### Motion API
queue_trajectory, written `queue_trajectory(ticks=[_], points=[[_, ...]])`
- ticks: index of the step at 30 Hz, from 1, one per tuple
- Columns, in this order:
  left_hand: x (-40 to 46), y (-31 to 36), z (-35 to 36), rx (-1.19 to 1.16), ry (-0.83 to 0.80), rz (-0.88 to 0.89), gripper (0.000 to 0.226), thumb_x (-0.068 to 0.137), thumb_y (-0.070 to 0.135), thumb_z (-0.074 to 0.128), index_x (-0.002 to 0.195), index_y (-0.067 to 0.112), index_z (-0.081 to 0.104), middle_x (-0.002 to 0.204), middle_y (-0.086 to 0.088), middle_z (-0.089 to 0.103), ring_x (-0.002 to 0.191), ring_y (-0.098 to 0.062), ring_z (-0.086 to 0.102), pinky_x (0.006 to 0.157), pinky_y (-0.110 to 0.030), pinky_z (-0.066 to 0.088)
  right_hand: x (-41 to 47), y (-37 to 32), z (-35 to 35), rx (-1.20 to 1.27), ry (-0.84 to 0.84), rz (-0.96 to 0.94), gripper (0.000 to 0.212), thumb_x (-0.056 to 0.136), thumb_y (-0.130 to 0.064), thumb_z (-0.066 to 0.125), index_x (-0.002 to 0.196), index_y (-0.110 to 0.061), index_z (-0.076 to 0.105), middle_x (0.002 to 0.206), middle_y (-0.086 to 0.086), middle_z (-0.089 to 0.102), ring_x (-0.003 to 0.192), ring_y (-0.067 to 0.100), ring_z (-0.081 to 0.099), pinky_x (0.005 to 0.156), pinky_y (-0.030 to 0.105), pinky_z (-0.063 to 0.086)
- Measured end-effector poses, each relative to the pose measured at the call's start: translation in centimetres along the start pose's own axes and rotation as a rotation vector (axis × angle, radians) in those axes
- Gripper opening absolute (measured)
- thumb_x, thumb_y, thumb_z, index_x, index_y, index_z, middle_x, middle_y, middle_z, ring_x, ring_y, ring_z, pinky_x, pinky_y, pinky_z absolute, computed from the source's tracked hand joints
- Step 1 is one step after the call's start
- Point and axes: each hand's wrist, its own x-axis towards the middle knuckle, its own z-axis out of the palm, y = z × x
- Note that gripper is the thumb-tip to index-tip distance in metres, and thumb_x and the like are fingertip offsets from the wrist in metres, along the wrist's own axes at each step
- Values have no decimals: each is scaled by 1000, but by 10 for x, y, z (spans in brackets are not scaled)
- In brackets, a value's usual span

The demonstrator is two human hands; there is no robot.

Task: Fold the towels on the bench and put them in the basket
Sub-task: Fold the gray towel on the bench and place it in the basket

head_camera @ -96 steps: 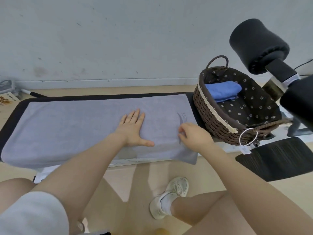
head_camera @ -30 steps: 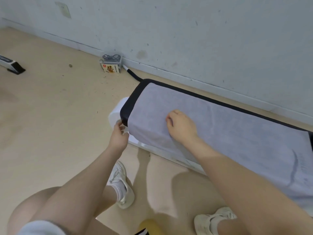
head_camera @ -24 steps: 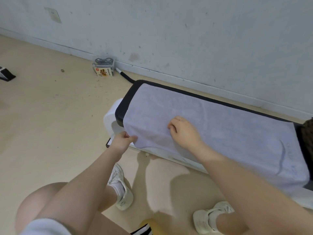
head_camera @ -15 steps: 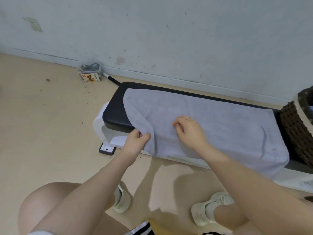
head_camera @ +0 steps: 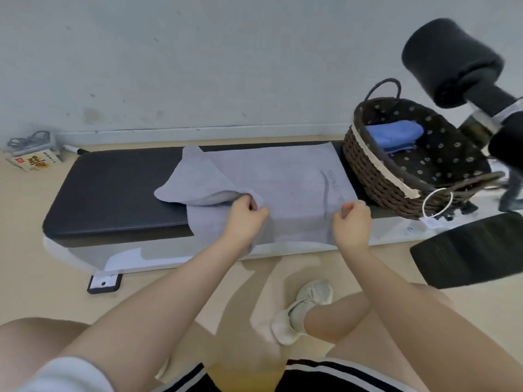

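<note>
A grey towel (head_camera: 283, 182) lies on the right half of the black padded bench (head_camera: 113, 193), its left end doubled over toward the right. My left hand (head_camera: 243, 219) grips the folded-over left corner above the towel's middle. My right hand (head_camera: 352, 222) pinches the towel's near right corner at the bench's front edge. The dark wicker basket (head_camera: 376, 176) with a flowered lining stands at the bench's right end and holds a folded blue towel (head_camera: 393, 135).
A black foam roller on a metal arm (head_camera: 452, 60) juts in at the upper right above the basket. A black pad (head_camera: 469, 250) lies at the right on the floor. A small box and cables (head_camera: 34, 159) sit by the wall at left. My legs and a shoe are below.
My left hand has carried the towel's left end to the right over the towel, baring the bench's left half. My right hand moved from the towel's middle to its near right corner. The view swung right.
</note>
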Motion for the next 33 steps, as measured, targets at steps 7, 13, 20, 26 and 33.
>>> queue_trajectory(ticks=[7, 13, 20, 26, 33], points=[[-5, -8, 36, 246, 115, 194, 20, 83, 5, 60, 79, 13, 42, 87, -5, 48, 81, -18, 43, 62, -22, 23, 4, 50, 1, 274, -241, 358, 62, 90, -12, 52, 142, -7, 19, 121, 13, 45, 106, 32, 49, 87, 37, 42], [-18, -16, 36, 150, 143, 310, 18, 84, 15, 66, 74, 16, 50, 81, -2, 53, 72, -10, 46, 66, -11, 37, 1, 40, 6, 120, -218, 252, 14, 85, -16, 46, 90, -4, 50, 85, 14, 51, 82, 30, 51, 68, 36, 42], [-27, -18, 27, 102, 172, 404, 19, 86, 4, 59, 90, 22, 56, 82, 11, 53, 78, -3, 50, 70, -9, 38, -15, -19, -4, 188, -154, -275, 21, 93, -14, 50, 72, -14, 45, 62, -5, 42, 57, 6, 37, 55, 23, 32], [-28, -1, 12, -130, 221, 233, 29, 84, 9, 62, 100, 27, 47, 92, 15, 55, 80, 1, 52, 71, -7, 41, -42, -79, 9, 173, -420, -456, 25, 92, -8, 49, 111, -12, 66, 104, 9, 60, 96, 14, 50, 81, 16, 34], [-32, -8, -12, -441, 225, 28, 15, 87, 7, 62, 79, 18, 56, 74, -2, 62, 72, -10, 58, 67, -15, 49, -66, -91, 29, 437, -506, -159, 19, 87, -10, 60, 102, -20, 60, 102, -2, 63, 92, 9, 58, 80, 19, 48]])
